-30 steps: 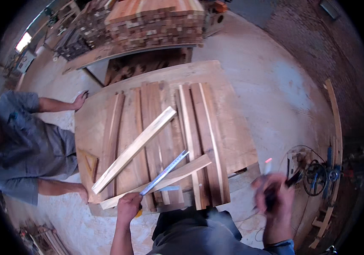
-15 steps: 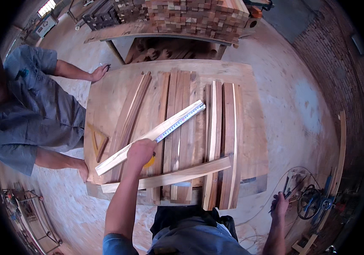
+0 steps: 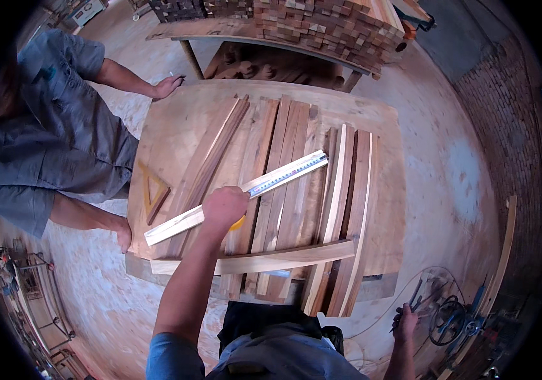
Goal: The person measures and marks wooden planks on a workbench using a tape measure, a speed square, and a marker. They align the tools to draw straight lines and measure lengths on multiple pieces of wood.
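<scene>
My left hand [image 3: 225,208] is closed around a tape measure, whose yellow case [image 3: 239,223] peeks out beneath the fingers. Its pulled-out blade [image 3: 287,175] lies along a pale wood strip [image 3: 176,227] and reaches that strip's far right end. The strip rests slantwise across several brown boards [image 3: 283,145] on the worktable. Nearer to me, a second pale strip [image 3: 283,257] crosses the boards, passing under my left forearm. Off the table's right side, my right hand [image 3: 405,322] hangs low with curled fingers; something dark shows there, too unclear to name.
A co-worker [image 3: 62,145] stands at the left, both hands on the table's edge [image 3: 145,130]. A wooden set square [image 3: 154,195] lies close to them. Stacked wood pieces [image 3: 328,31] fill a bench beyond. Equipment with a handwheel [image 3: 447,322] stands on the floor at right.
The view has shifted and tilted slightly, so the table appears turned. My left hand still grips the tape measure on the pale strip; my right hand appears slightly lower.
</scene>
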{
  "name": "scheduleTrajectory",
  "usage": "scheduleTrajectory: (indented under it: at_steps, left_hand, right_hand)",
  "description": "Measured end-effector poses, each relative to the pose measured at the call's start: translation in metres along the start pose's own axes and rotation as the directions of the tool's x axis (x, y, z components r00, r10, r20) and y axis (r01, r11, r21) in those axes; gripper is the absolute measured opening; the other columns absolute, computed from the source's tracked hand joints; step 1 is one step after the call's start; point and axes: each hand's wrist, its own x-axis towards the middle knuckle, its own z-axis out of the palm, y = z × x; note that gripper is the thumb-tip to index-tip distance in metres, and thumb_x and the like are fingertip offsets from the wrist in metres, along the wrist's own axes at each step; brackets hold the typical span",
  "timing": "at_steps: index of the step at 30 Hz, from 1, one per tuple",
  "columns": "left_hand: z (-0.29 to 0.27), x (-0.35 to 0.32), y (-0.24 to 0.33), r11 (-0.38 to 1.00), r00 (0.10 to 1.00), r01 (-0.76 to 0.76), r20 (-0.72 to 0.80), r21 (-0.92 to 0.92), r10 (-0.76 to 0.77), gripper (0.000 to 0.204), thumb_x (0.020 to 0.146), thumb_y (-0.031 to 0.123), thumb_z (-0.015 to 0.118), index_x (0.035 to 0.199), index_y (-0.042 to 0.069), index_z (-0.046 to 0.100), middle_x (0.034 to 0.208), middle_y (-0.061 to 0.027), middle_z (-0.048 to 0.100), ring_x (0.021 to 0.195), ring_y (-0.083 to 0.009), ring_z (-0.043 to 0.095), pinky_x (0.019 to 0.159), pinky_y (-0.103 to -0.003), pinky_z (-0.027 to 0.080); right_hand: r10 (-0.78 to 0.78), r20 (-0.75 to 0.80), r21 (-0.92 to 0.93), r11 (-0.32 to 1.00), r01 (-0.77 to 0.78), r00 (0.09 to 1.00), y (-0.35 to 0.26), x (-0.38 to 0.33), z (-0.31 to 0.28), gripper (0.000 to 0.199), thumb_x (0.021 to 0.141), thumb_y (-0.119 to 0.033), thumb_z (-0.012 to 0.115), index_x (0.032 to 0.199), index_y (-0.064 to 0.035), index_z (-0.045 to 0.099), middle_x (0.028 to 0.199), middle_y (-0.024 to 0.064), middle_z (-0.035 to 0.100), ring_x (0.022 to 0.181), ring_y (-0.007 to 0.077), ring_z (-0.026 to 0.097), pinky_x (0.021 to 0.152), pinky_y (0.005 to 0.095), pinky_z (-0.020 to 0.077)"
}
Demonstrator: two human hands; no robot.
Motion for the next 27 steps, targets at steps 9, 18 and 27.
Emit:
scheduleTrajectory:
  at_steps: [9,18,27]
  left_hand:
    - [-0.015,0.001,0.015,0.993,0.991,0.107,0.077,0.042,-0.11,0.039,0.094,0.041,0.052,0.099,0.009,0.074,0.104,-0.0151,0.073,0.097,-0.0367,0.07,0.087,-0.048,0.055]
    - [-0.013,0.002,0.014,0.989,0.991,0.063,0.111,0.135,-0.078,0.038,0.094,0.038,0.049,0.096,0.008,0.074,0.103,-0.0166,0.072,0.095,-0.0375,0.069,0.086,-0.049,0.055]
    - [-0.009,0.006,0.008,0.973,0.993,-0.055,0.117,0.223,0.029,0.037,0.094,0.034,0.049,0.096,0.006,0.073,0.102,-0.0149,0.073,0.094,-0.0365,0.07,0.083,-0.047,0.057]
  right_hand:
    - [0.053,0.013,-0.041,0.998,-0.052,0.999,0.03,0.027,-0.016,0.023,0.096,-0.023,0.06,0.105,-0.0025,0.057,0.077,0.008,0.063,0.046,0.0118,0.048,0.035,0.0274,0.0332]
    - [0.05,-0.007,-0.034,0.998,-0.05,0.999,0.039,0.027,-0.002,0.027,0.097,-0.022,0.056,0.112,-0.0006,0.057,0.08,0.0096,0.064,0.047,0.0113,0.048,0.036,0.0272,0.0342]
    - [0.008,0.042,-0.075,0.997,-0.005,0.999,0.049,0.035,0.001,0.033,0.096,-0.03,0.058,0.11,0.0003,0.058,0.083,0.0102,0.065,0.047,0.013,0.051,0.036,0.0289,0.0355]
